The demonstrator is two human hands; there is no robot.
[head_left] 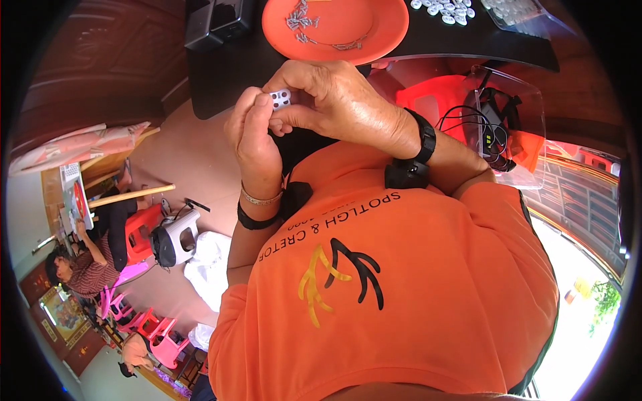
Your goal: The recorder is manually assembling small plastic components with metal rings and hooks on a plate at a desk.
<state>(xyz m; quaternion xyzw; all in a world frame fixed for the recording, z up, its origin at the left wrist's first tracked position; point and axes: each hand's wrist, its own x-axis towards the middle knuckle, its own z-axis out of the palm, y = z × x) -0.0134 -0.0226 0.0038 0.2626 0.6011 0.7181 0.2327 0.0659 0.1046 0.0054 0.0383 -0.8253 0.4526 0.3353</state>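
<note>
Pinching a small white block (281, 99) between left hand (255, 130) and right hand (344, 97), touching both, with long axis too covered to tell, just this side of the orange plate (384, 30).

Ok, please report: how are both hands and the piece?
Left hand and right hand meet at small dark-spotted white piece. Orange-red plate beyond, on black table. No obstruction seen.

Before you, upper centre: plate (381, 30), glossy orange plastic; small parts (299, 20), grey metal; tabletop (217, 83), smooth black. Your held piece (281, 99): pale plastic. Your shirt (428, 287): matt cloth.
</note>
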